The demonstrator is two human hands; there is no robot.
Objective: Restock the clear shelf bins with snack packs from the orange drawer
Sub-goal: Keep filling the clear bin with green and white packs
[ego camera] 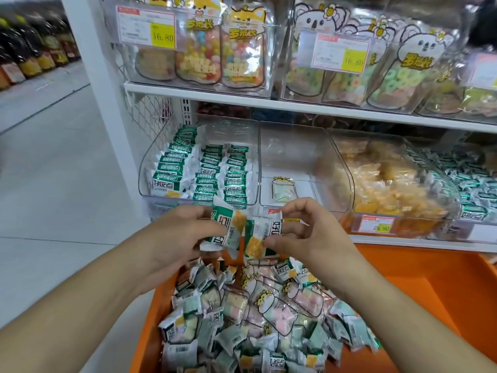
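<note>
Orange drawer heaped with green-and-white snack packs, clear shelf bin at shelf's left end holding tidy rows, left hand pinching one snack pack, right hand fingers curled round a second pack, both above drawer's back edge.

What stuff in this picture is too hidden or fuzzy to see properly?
- Head view: the small print on the price tag is too blurred to read.
- Head view: the bottles far left are smeared by blur.
- Head view: the orange drawer is cut off by the bottom edge.
- Head view: both hands, left hand and right hand, cover part of their green snack packs.
</note>
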